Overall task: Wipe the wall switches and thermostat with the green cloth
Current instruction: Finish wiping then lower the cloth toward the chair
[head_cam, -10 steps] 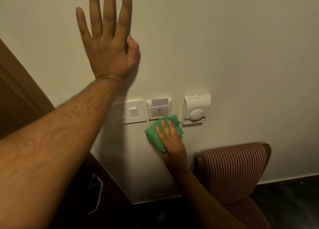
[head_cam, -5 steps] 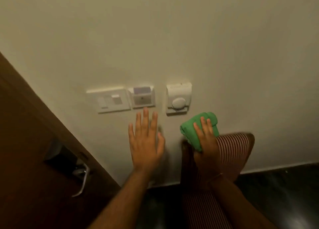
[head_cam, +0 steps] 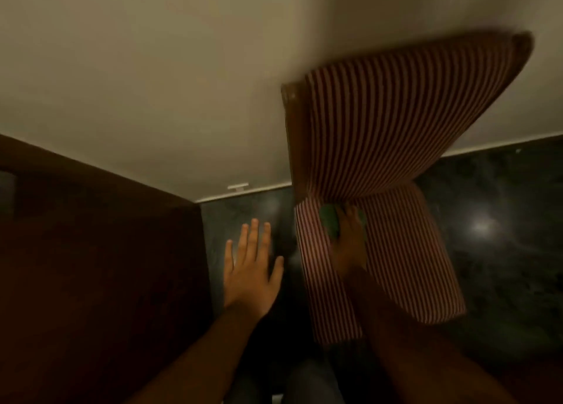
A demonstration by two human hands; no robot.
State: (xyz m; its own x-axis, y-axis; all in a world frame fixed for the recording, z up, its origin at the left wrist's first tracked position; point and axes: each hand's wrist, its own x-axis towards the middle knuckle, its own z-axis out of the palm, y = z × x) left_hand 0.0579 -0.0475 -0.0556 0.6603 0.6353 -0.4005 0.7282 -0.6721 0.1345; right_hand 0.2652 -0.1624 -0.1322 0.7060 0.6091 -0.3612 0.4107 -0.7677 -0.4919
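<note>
My right hand (head_cam: 350,245) rests low over the striped chair seat, shut on the green cloth (head_cam: 330,221), which shows as a dark green bunch under my fingers near the seat's back. My left hand (head_cam: 251,266) hangs free over the dark floor to the left of the chair, palm down with fingers spread and nothing in it. The wall switches and the thermostat are out of view; only bare cream wall fills the top of the frame.
A red-and-white striped chair (head_cam: 396,123) stands against the wall (head_cam: 152,83) on the right. A dark wooden door (head_cam: 91,266) fills the left. The floor (head_cam: 502,221) is dark, glossy stone with light reflections. A small white fitting (head_cam: 237,187) sits at the skirting.
The view has swung down, so the switches and thermostat left the frame. Both hands dropped from the wall; the right hand with the cloth is now down on the chair seat.
</note>
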